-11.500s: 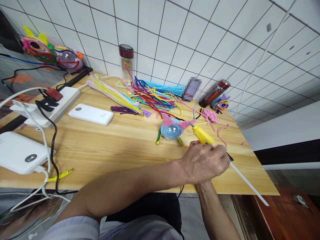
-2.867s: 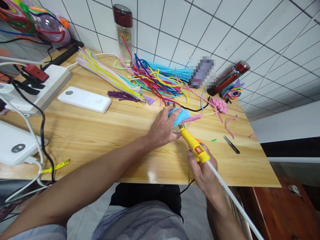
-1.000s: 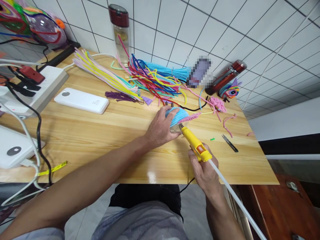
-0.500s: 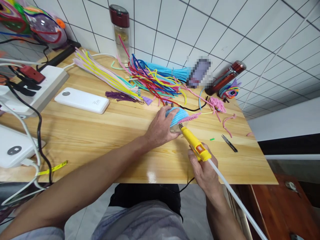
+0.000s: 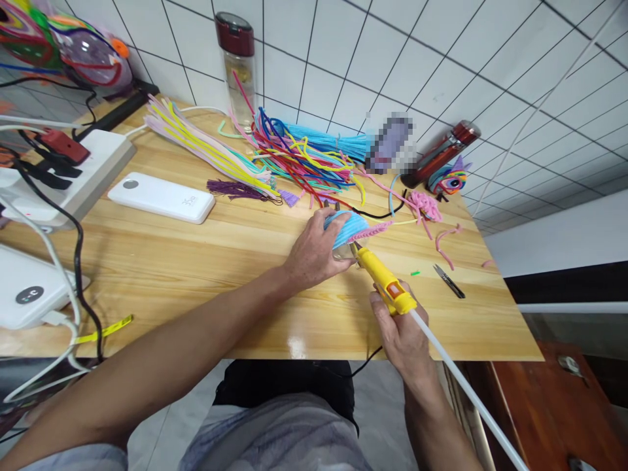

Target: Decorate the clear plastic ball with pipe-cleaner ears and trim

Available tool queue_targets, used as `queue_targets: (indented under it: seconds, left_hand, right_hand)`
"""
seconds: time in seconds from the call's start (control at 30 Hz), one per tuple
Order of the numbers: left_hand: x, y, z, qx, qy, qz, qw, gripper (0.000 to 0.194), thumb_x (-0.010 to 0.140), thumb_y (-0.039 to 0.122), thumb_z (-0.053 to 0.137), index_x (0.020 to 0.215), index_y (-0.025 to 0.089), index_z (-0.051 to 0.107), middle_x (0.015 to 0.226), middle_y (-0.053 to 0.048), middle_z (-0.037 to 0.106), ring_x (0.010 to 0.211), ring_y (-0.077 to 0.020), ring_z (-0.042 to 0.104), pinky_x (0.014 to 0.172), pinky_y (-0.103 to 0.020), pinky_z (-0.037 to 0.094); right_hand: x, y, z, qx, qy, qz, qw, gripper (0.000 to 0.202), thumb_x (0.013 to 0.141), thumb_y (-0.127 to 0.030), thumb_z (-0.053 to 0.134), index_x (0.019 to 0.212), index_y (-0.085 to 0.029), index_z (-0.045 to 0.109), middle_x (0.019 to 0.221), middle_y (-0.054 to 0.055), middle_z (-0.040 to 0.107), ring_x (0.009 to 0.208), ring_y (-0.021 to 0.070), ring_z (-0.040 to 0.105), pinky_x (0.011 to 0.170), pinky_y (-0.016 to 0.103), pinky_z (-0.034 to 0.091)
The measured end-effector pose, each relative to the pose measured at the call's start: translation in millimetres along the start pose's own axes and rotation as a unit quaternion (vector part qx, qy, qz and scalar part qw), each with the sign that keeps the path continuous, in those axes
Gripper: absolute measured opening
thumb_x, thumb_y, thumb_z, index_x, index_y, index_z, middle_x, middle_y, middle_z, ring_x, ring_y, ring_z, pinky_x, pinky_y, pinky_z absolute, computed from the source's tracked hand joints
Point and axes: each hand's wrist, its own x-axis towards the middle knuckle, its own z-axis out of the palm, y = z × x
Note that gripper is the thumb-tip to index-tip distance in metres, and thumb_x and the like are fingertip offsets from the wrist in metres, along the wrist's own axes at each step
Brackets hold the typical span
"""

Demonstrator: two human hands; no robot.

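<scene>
My left hand (image 5: 318, 252) is wrapped round a clear plastic bottle (image 5: 343, 252) partly covered with light blue pipe cleaners (image 5: 346, 227). A pink fuzzy strip (image 5: 370, 231) runs along the blue rows and sticks out to the right. In my right hand (image 5: 405, 327) is a yellow hot glue gun (image 5: 385, 278), gripped by its handle. Its nozzle points up and left, close to the bottle beside the pink strip; whether it touches I cannot tell. A long white glue stick (image 5: 466, 386) extends from the gun's back end. My palm hides much of the bottle's left side.
Bundles of coloured pipe cleaners (image 5: 304, 157) lie at the back. Small snips (image 5: 449, 281) and pink offcuts (image 5: 441, 245) lie on the right. A white power bank (image 5: 161, 197) and a power strip (image 5: 93, 176) are on the left. A glass bottle (image 5: 237, 72) and a flask (image 5: 441, 154) stand near the wall.
The glue gun's nozzle has shifted very slightly at the bottle. Both hands keep nearly the same place and grip.
</scene>
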Motion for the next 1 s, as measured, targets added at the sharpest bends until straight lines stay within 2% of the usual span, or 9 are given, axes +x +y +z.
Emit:
queue_targets:
  seconds: [0.17,0.33,0.6,0.87,1.0]
  left_hand:
    - [-0.2,-1.1,0.3,0.009,0.004,0.009,1.0,0.089,0.075,0.031,0.09,0.151,0.017,0.047,0.145,-0.019,0.048,0.14,-0.0365,0.054,0.121,-0.054,0.05]
    - [-0.6,-1.3,0.0,0.005,0.002,0.003,1.0,0.088,0.076,0.033,0.091,0.151,0.017,0.047,0.145,-0.019,0.049,0.14,-0.0365,0.054,0.121,-0.053,0.05]
    - [-0.2,-0.6,-0.1,0.002,0.001,0.001,1.0,0.089,0.075,0.033,0.091,0.151,0.017,0.047,0.144,-0.019,0.049,0.14,-0.0365,0.054,0.121,-0.054,0.05]
    - [-0.8,-1.5,0.4,0.001,-0.002,-0.005,1.0,0.091,0.074,0.034,0.093,0.151,0.021,0.046,0.146,-0.018,0.048,0.141,-0.0365,0.053,0.121,-0.055,0.049]
    - [-0.7,-1.7,0.5,0.006,0.0,0.003,1.0,0.091,0.074,0.032,0.092,0.151,0.018,0.046,0.147,-0.02,0.047,0.142,-0.0376,0.052,0.121,-0.055,0.05]
  right_hand:
    - [-0.3,-0.4,1.0,0.014,-0.011,0.001,1.0,0.006,0.103,-0.024,0.058,0.105,-0.024,0.063,0.091,0.004,0.072,0.08,0.0222,0.071,0.068,0.033,0.054]
    - [0.3,0.5,1.8,0.004,0.007,0.008,1.0,0.01,0.103,-0.027,0.057,0.109,-0.024,0.064,0.095,0.006,0.073,0.087,0.0247,0.073,0.074,0.037,0.057]
    - [-0.2,1.3,2.1,0.006,0.004,0.01,1.0,0.011,0.103,-0.025,0.058,0.112,-0.023,0.064,0.096,0.006,0.074,0.086,0.0244,0.073,0.075,0.036,0.057]
    - [0.1,-0.1,2.3,0.019,0.011,0.026,0.999,0.009,0.102,-0.026,0.059,0.108,-0.024,0.065,0.094,0.005,0.073,0.084,0.0243,0.073,0.074,0.036,0.056]
    - [0.9,-1.4,3.1,0.027,0.005,0.018,0.999,0.007,0.102,-0.025,0.059,0.104,-0.024,0.065,0.09,0.004,0.072,0.081,0.023,0.071,0.071,0.034,0.055]
